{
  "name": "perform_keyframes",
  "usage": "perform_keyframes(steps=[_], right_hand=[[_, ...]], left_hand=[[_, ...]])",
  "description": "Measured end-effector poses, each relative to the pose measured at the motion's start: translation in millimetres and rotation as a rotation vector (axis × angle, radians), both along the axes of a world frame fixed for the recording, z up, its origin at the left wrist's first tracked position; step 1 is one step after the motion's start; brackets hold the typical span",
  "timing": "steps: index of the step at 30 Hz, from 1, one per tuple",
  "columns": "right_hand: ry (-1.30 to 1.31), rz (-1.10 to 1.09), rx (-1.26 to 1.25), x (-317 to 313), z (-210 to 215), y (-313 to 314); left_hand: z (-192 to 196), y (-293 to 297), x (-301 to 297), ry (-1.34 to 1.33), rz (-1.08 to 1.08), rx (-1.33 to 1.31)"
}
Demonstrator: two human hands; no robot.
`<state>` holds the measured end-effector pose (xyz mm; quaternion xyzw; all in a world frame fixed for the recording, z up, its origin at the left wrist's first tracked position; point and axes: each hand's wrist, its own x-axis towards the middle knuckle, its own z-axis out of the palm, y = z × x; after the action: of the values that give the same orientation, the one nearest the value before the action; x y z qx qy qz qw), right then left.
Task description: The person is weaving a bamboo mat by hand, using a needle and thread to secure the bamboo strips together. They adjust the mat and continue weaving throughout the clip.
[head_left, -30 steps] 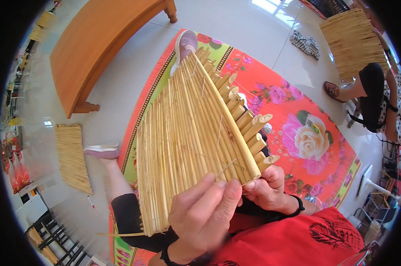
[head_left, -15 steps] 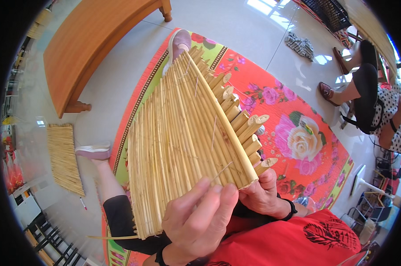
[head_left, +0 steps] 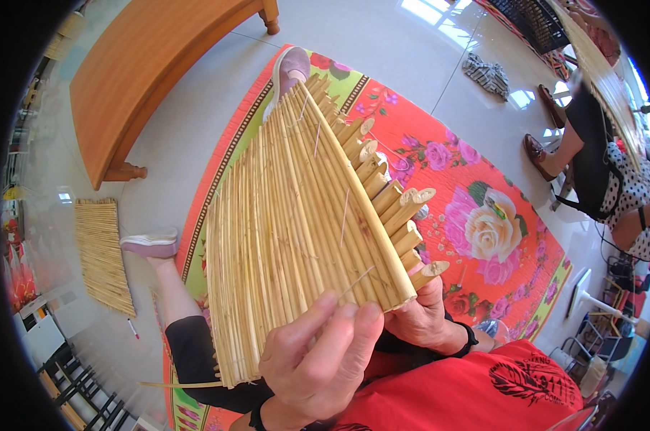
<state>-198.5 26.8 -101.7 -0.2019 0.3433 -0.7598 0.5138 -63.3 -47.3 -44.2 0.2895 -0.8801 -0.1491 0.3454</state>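
A slanting panel of straw-coloured reed sticks [head_left: 267,237] lies across my lap, its sticks side by side, with short thin stitches near one long edge. My left hand [head_left: 325,355] is closed over the panel's near end, thumb and fingertips pinched on a thin needle-like piece [head_left: 357,284] that slants up from them. Its other end rests at the sticks' surface. My right hand [head_left: 425,320] holds the near right corner from beneath, its fingers partly hidden by the panel. Thicker cut reed ends [head_left: 404,208] stick out below the right edge.
A red floral mat [head_left: 440,144] lies beneath. A wooden table [head_left: 159,65] stands at upper left, with a smaller reed panel [head_left: 103,255] and a marker [head_left: 133,329] on the floor. Another person's legs [head_left: 565,144] are at right, near a crumpled striped cloth [head_left: 486,75].
My hands and the panel have barely shifted; the left hand keeps its pinch. At the far right, the other person's legs and a pale reed panel have moved.
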Motion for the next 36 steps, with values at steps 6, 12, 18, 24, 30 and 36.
perform_keyframes(steps=[6, 12, 18, 24, 30, 36], right_hand=[[0.024, -0.001, 0.020, -0.6, 3.0, -1.4], [0.054, 0.015, 0.014, -2.4, -1.7, 1.2], [0.119, 0.020, 0.029, -5.2, -0.6, -0.4], [0.159, 0.021, 0.039, -5.3, -2.4, -2.4], [0.210, 0.042, 0.054, -8.8, -1.4, -4.2], [-0.008, 0.254, 0.194, -30.8, 32.6, -2.9]], left_hand=[[1.3, -0.8, 0.1, -0.006, -0.005, 0.000], [-1.3, 0.9, 0.7, -0.006, 0.001, -0.011], [-1.4, -0.1, 1.2, -0.018, -0.009, -0.022], [-2.1, 1.0, 0.9, -0.009, -0.004, -0.025], [-3.1, 1.8, -0.6, -0.006, -0.014, 0.000], [-4.7, 0.8, -1.7, 0.006, 0.009, -0.054]])
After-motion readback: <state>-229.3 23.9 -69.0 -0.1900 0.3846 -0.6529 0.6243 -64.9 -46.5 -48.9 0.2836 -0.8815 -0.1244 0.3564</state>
